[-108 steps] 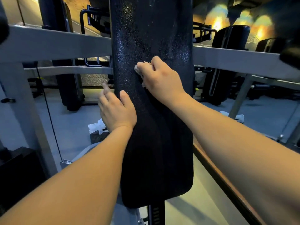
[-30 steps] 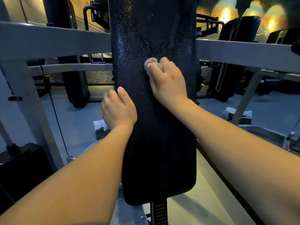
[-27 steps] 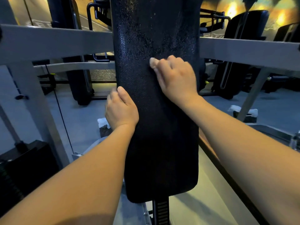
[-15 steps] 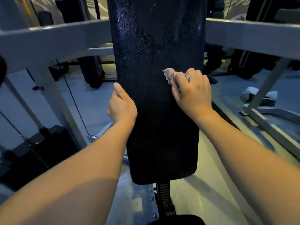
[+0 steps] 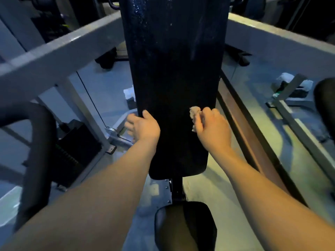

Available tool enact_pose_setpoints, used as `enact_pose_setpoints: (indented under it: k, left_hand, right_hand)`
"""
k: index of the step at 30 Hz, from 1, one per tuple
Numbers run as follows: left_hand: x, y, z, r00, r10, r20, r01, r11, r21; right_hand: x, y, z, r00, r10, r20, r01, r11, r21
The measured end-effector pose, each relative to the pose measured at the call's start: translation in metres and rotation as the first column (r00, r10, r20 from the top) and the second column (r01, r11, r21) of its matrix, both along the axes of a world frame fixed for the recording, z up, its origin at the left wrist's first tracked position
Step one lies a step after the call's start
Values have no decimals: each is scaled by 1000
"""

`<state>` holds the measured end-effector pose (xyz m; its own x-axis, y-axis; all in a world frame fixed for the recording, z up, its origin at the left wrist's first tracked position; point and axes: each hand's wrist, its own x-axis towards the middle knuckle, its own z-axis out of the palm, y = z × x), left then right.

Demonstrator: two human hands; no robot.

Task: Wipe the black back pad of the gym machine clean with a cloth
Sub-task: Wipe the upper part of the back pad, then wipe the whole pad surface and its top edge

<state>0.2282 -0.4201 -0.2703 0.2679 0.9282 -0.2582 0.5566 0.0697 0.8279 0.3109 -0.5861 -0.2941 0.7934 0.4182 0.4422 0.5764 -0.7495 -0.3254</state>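
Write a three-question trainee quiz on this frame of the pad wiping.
1. True or false: the left hand holds the left edge of the back pad, thumb on its front face.
2. Multiple choice: where on the back pad is the cloth? A) at its top end; B) on its lower half, toward the right edge; C) on its left edge.
3. Fill in: the cloth is bunched in the ____ hand.

Key: 1 true; 2 B; 3 right, as the right hand grips it with curled fingers.
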Motion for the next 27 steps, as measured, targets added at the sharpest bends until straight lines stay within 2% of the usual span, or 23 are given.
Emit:
enact_pose_setpoints:
  k: [3,6,8,10,13,15,17,19,22,24,27]
  left_hand:
    - [-33,-39,18,975,-204,88,218,954,-207]
    - [-75,-80,59,856,-455,243,516,746,-421]
    - [-98,-98,83,803,-469,368,594,677,-434]
    - [-120,-113,106,783,-486,387,614,703,-360]
    - [-149,-125,137,822,-470,321,557,778,-289]
    - [-170,-128,159,865,-392,312,482,823,-302]
    - [-187,-131,178,890,-257,376,401,834,-379]
    - [-201,-139,200,880,-156,450,385,788,-480]
    - [-215,-151,229,832,-159,532,462,729,-505]
    - [-223,-152,248,796,-235,558,544,684,-487]
    - [-230,-144,261,705,-444,553,693,600,-401]
  right_hand:
    - [-40,-20,33,918,154,-365,-90,978,188]
    - [-81,-37,71,749,269,-605,-78,943,323]
    - [-105,-51,96,632,334,-699,-31,912,408]
    - [-125,-70,120,562,390,-730,-9,884,467]
    - [-146,-104,149,583,382,-717,31,871,490]
    - [-156,-125,171,594,343,-728,146,843,517]
    - [-164,-143,193,583,294,-757,280,802,527]
    - [-173,-155,211,550,277,-788,317,803,504]
    - [-189,-159,226,520,268,-811,214,878,428]
    - [-200,-157,237,507,275,-817,129,913,387]
    - [-210,-152,248,410,350,-842,8,922,387]
